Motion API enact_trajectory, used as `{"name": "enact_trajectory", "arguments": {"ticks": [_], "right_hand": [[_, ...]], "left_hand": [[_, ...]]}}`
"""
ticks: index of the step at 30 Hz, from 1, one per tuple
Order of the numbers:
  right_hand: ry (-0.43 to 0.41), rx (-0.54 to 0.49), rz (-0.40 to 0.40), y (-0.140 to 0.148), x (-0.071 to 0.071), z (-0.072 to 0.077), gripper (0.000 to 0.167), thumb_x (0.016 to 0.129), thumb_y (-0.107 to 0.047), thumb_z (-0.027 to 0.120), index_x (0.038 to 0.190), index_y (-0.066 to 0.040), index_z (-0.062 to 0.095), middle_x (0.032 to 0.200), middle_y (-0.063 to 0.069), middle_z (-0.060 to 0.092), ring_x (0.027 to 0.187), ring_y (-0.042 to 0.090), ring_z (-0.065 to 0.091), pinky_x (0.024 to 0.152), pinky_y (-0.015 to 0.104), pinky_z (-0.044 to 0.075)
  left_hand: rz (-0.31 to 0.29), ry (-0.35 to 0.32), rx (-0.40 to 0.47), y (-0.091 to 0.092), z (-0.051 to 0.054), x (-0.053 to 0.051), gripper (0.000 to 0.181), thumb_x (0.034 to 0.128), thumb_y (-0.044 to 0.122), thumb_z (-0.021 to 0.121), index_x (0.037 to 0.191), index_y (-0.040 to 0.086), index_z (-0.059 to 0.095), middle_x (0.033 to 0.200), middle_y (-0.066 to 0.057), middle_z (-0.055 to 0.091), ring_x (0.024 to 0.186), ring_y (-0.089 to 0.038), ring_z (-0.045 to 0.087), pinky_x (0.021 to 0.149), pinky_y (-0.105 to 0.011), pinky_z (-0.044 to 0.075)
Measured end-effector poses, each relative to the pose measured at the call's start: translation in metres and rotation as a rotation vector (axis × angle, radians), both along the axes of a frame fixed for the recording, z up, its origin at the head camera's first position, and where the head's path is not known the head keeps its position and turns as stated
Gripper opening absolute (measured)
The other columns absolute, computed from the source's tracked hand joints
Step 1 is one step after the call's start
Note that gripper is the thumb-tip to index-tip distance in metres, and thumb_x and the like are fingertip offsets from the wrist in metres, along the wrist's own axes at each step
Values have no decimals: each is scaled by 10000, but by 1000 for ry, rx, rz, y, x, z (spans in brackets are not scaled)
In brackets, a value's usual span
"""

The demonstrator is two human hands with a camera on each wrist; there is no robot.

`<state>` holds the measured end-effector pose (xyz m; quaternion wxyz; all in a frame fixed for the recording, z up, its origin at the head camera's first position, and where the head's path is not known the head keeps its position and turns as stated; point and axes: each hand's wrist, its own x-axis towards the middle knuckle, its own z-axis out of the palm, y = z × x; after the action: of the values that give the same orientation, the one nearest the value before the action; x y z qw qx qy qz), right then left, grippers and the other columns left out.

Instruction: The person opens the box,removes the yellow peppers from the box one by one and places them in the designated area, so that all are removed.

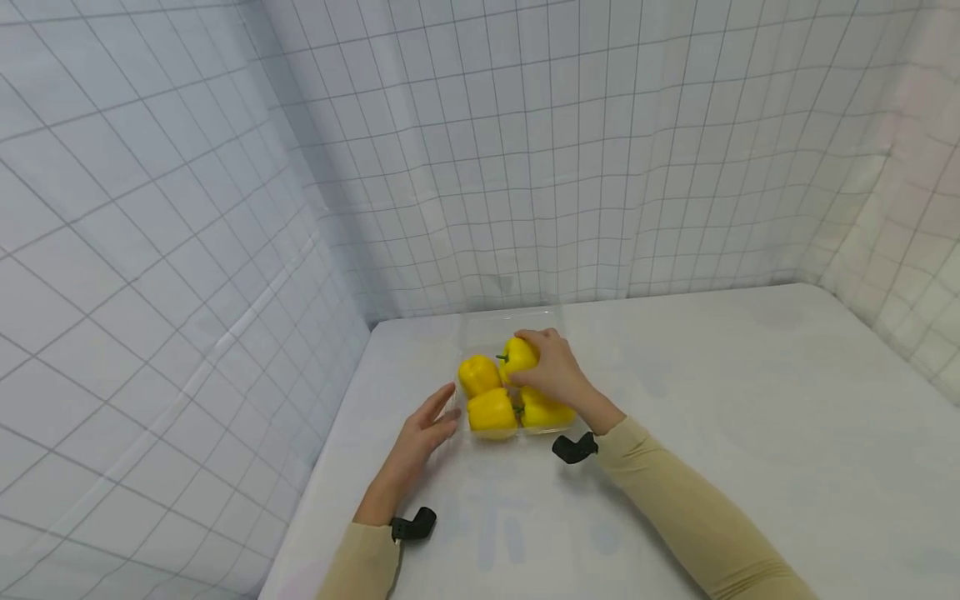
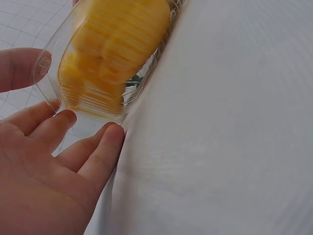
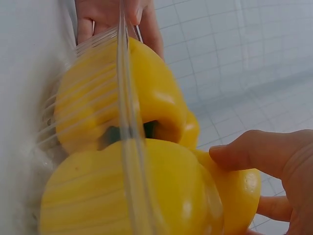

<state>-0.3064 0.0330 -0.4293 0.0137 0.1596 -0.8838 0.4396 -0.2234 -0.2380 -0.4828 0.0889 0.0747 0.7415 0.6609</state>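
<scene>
In the head view my right hand (image 1: 553,367) grips a yellow bell pepper (image 1: 519,357) with a green stem, its thumb and fingers round the sides. This pepper is at the other peppers, within the clear plastic container (image 1: 483,332). A rounded pepper (image 1: 478,375) lies left of it, with one pepper (image 1: 492,412) at the near left and another (image 1: 547,410) at the near right, partly under my wrist. My left hand (image 2: 54,161) touches the container's left end with fairly straight fingers, thumb at the rim. Ribbed plastic partly blurs the peppers in both wrist views.
A white tabletop (image 1: 712,400) extends to the right and in front of the container. Grid-patterned white curtains (image 1: 525,150) hang behind and along the left and right sides. Black wrist cameras (image 1: 415,525) sit on both forearms.
</scene>
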Motion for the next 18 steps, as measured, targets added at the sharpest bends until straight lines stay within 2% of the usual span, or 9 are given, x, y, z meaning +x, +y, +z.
{"name": "enact_trajectory", "arguments": {"ticks": [10, 14, 18], "right_hand": [[15, -2, 13, 0, 2, 7, 724, 824, -306, 822, 1473, -214, 514, 1329, 105, 479, 1144, 296, 474, 955, 470, 482], [6, -10, 22, 0, 4, 9, 735, 827, -301, 819, 1483, -210, 502, 1334, 102, 478, 1151, 290, 481, 969, 471, 478], [31, 4, 24, 2, 4, 12, 734, 832, -307, 816, 1486, -211, 496, 1343, 97, 475, 1148, 281, 486, 968, 467, 482]], "left_hand": [[23, 7, -5, 1, 1, 3, 628, 1019, 182, 584, 1590, 244, 330, 1615, 95, 286, 1419, -234, 411, 1151, -548, 276], [18, 15, -1, 1, 0, 3, 620, 1024, 153, 568, 1589, 236, 329, 1628, 62, 274, 1427, -257, 397, 1149, -549, 278], [10, 20, -10, 2, 1, 1, 622, 1023, 173, 571, 1590, 241, 325, 1631, 62, 269, 1428, -254, 396, 1149, -550, 276]]}}
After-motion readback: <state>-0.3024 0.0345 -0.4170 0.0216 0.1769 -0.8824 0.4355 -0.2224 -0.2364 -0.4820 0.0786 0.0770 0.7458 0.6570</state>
